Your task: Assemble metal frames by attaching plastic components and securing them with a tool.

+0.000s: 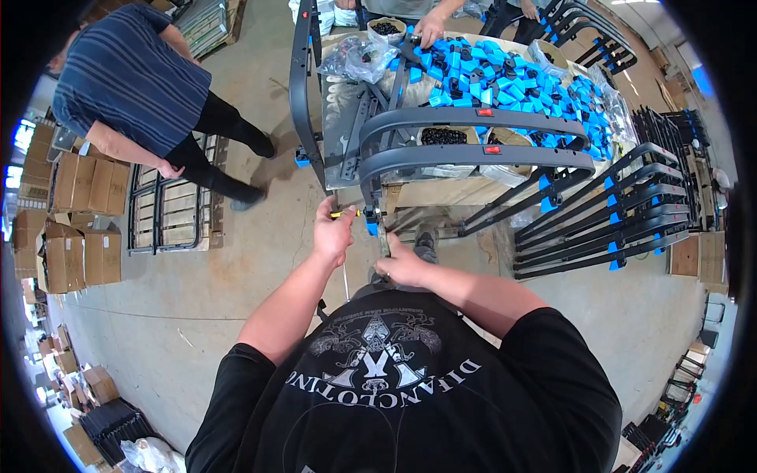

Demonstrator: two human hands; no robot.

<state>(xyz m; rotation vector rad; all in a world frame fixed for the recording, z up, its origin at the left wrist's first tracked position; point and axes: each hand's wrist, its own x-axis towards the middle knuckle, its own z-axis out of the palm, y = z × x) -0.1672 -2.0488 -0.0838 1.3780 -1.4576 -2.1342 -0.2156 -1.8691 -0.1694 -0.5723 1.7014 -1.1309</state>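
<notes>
My left hand [333, 232] is closed round a tool with a yellow-and-black handle [345, 214], perhaps a screwdriver. The tool's end points at a small blue clip [371, 225] low on a black curved frame [473, 158] with a red label. My right hand [404, 263] is closed just below that clip, at the lower end of a narrow greyish bar [382, 240]. My fingers partly hide what they grip. A second black curved frame [465, 118] stands directly behind the first one, against the table edge.
Blue plastic parts [505, 75] lie heaped on the table [335, 118], beside bags of small black pieces [443, 136]. More black frames [607, 209] lean at the right. A person in a striped shirt [130, 75] stands left near a pallet [177, 197] and cardboard boxes [102, 189]. Another person's hand [430, 30] reaches over the heap.
</notes>
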